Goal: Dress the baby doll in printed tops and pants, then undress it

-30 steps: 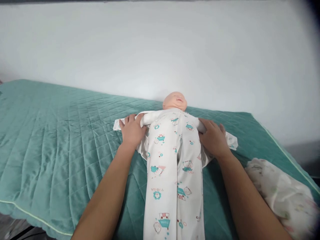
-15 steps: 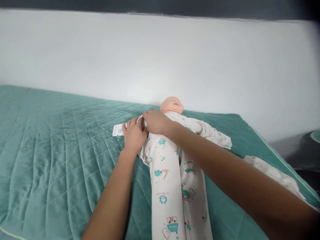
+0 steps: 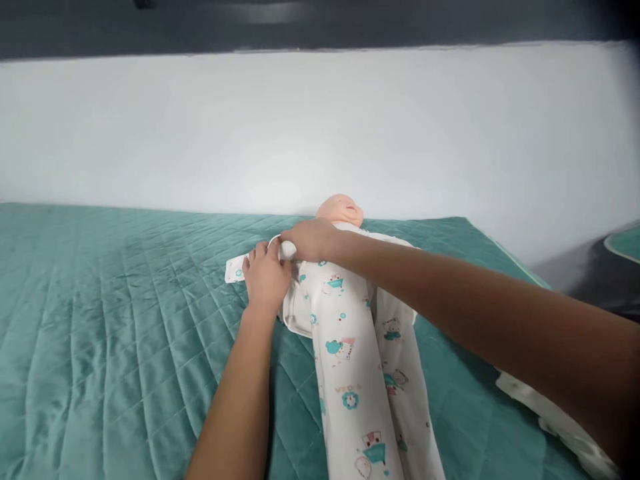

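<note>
A baby doll (image 3: 341,209) lies on its back, its head toward the wall. It wears a white outfit (image 3: 357,373) printed with small teal and pink pictures. My left hand (image 3: 267,277) is closed on the sleeve (image 3: 234,269) at the left, and the cuff end sticks out flat beyond my fingers. Close beside it, my right hand (image 3: 311,240) pinches the same sleeve nearer the doll's shoulder. A loop of white fabric bulges up between my hands. The doll's arm is hidden from view, and my right forearm covers part of the chest and the other sleeve.
A green quilted cover (image 3: 150,347) lies under the doll. Behind it rises a white wall (image 3: 200,133) with a dark band along the top. More white cloth (image 3: 545,407) lies at the lower right, partly behind my right forearm.
The view has tilted and shifted slightly. Both hands stay at the sleeve, with more bunched white fabric showing between them. My right forearm now hides more of the opposite sleeve.
</note>
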{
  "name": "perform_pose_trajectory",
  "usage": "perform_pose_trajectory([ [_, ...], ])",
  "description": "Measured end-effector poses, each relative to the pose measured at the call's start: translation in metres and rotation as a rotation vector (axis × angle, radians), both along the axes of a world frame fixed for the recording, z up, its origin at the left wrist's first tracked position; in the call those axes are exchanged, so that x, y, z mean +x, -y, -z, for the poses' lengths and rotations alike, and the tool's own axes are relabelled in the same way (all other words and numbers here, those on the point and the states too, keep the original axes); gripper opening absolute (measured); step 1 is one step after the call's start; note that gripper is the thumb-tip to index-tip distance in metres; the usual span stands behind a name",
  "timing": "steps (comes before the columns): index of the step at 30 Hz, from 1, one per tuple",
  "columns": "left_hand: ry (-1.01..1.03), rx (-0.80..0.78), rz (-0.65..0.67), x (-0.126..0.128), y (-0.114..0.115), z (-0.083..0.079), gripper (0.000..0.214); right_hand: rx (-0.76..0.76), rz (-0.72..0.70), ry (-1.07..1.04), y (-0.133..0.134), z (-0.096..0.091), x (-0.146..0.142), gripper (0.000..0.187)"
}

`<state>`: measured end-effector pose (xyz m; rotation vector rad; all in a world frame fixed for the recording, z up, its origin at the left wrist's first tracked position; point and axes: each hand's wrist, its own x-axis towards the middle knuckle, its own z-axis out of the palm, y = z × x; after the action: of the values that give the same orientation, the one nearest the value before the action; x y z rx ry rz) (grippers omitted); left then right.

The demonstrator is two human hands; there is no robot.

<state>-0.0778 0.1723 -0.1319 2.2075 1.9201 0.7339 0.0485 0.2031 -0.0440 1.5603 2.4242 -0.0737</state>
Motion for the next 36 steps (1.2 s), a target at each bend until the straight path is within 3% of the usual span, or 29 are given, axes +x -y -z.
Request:
perform_pose_trajectory([
  [11, 0.036, -0.016, -0.024, -0.004, 0.006, -0.004, 0.052, 0.123, 0.099, -0.036, 0.016, -0.026, 0.039, 0.025],
  [20, 0.079, -0.057, -0.037, -0.006, 0.007, 0.001, 0.047, 0.149, 0.151, -0.05, 0.033, -0.043, 0.052, 0.027],
  [25, 0.157, -0.144, -0.108, -0.007, 0.002, 0.006, 0.035, 0.168, 0.171, -0.092, 0.031, -0.041, 0.057, 0.029],
  [29, 0.3, -0.133, -0.182, -0.011, -0.006, 0.009, 0.045, 0.147, 0.14, -0.135, 0.028, -0.033, 0.051, 0.028],
  [33, 0.365, 0.043, -0.239, -0.015, -0.004, 0.007, 0.055, 0.123, 0.096, -0.17, 0.023, -0.018, 0.04, 0.024],
  [36, 0.16, 0.169, -0.215, -0.008, 0.004, 0.003, 0.056, 0.128, 0.077, -0.192, 0.02, -0.004, 0.029, 0.019],
])
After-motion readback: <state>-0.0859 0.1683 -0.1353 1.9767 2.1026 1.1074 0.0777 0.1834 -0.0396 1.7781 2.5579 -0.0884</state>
